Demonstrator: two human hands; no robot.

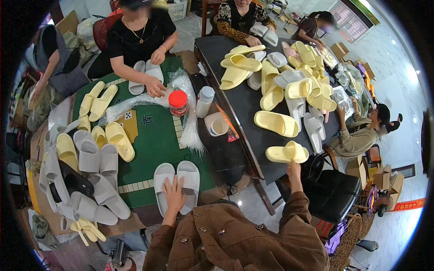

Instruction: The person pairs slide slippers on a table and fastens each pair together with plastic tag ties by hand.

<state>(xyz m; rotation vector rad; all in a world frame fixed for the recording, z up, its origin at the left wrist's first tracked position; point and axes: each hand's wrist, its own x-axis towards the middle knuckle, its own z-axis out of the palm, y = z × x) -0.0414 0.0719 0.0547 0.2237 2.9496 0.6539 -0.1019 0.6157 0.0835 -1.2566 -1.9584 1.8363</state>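
My left hand [173, 192] lies with its fingers stretched out over a pair of light grey slide slippers [188, 180] at the near edge of the green table mat, mostly on the left slipper. Out to the right, my right hand [294, 170] grips the side of a pale yellow slide slipper [281, 153] at the edge of the black table. Another yellow slipper [275, 123] lies just beyond it. Farther back a mixed heap of yellow and grey slippers [298, 81] covers the black table. Grey, yellow and black slippers [88, 176] are piled at the left.
A red-lidded jar [178, 102], a grey-white bottle [205, 101] and a paper cup [219, 126] stand beside clear plastic strands [190, 131]. Across the mat a co-worker's hands [156, 86] are at grey slippers. Other people sit around the black table; a black chair [332, 192] stands at right.
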